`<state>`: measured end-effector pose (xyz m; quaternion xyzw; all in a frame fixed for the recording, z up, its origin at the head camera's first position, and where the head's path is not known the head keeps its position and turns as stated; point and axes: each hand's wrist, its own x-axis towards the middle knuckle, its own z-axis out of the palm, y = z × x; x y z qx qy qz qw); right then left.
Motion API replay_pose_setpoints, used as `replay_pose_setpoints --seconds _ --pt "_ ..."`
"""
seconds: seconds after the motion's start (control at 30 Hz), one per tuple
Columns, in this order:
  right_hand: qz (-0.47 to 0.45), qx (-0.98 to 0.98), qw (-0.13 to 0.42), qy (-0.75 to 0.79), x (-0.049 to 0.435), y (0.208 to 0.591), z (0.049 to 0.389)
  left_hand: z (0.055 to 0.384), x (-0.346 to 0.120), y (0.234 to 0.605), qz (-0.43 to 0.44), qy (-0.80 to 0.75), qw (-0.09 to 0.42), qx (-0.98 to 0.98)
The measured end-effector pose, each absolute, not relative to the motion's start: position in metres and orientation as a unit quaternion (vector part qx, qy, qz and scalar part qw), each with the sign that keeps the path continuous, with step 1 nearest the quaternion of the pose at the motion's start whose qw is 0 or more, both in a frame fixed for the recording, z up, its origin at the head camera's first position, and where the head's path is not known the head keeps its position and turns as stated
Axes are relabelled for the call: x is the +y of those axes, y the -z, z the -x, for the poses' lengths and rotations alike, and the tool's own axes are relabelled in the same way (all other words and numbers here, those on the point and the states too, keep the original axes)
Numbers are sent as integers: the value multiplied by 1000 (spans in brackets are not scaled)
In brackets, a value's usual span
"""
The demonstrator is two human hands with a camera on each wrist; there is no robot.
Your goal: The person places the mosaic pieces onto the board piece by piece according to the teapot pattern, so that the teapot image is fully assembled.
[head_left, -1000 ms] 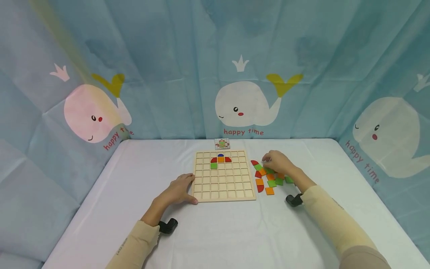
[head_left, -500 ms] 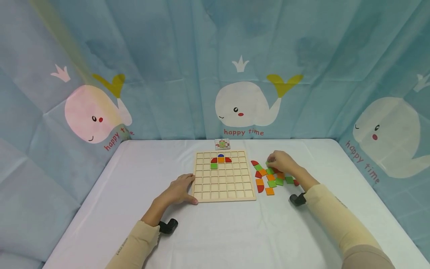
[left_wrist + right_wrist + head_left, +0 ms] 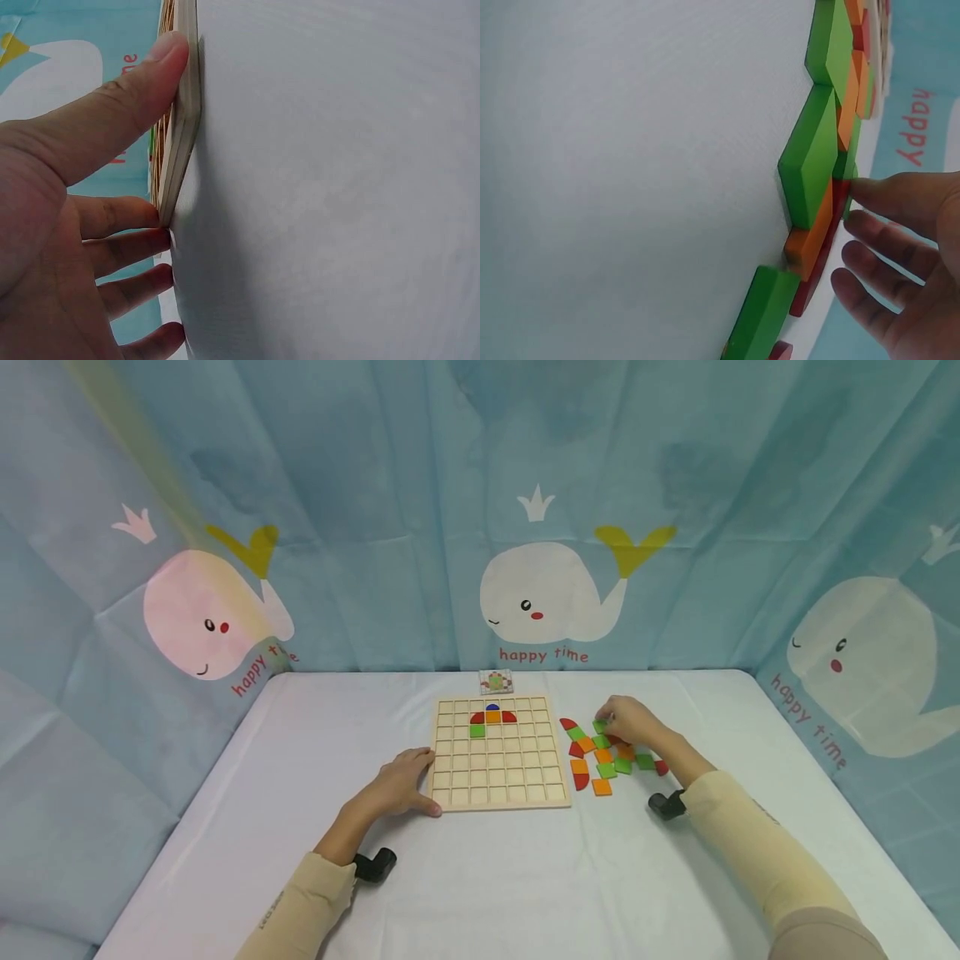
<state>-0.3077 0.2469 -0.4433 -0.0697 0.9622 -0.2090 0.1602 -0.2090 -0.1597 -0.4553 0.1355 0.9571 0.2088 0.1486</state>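
A wooden grid board (image 3: 498, 768) lies mid-table, with a blue half-round, an orange square, two red quarter-rounds and a green square set in its upper cells. My left hand (image 3: 401, 783) stays at the board's near-left corner; in the left wrist view its thumb (image 3: 139, 82) lies on the rim and the loosely extended fingers reach the edge. To the right of the board, my right hand (image 3: 633, 724) pinches a green square tile (image 3: 599, 727) at the far side of the loose tiles. In the right wrist view, thumb and index finger meet that tile, which is mostly hidden.
Loose tiles spread right of the board: orange squares (image 3: 602, 787), green squares (image 3: 645, 762) and red rounded pieces (image 3: 582, 782), some overlapping. A small pattern card (image 3: 496, 682) stands behind the board. Behind the white-covered table (image 3: 495, 885) hangs a blue whale-print curtain (image 3: 420, 527).
My right hand has shifted slightly right and back over the loose tiles, coming to the green square tile at its fingertips. The left hand and the board have stayed put.
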Motion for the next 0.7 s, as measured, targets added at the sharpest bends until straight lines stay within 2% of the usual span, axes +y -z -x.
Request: replay_pose_setpoints --seconds 0.5,0.7 --pt "57 962 174 204 242 444 310 210 -162 460 -139 -213 144 956" --pt "69 965 162 194 241 445 311 209 -161 460 -139 -219 140 956"
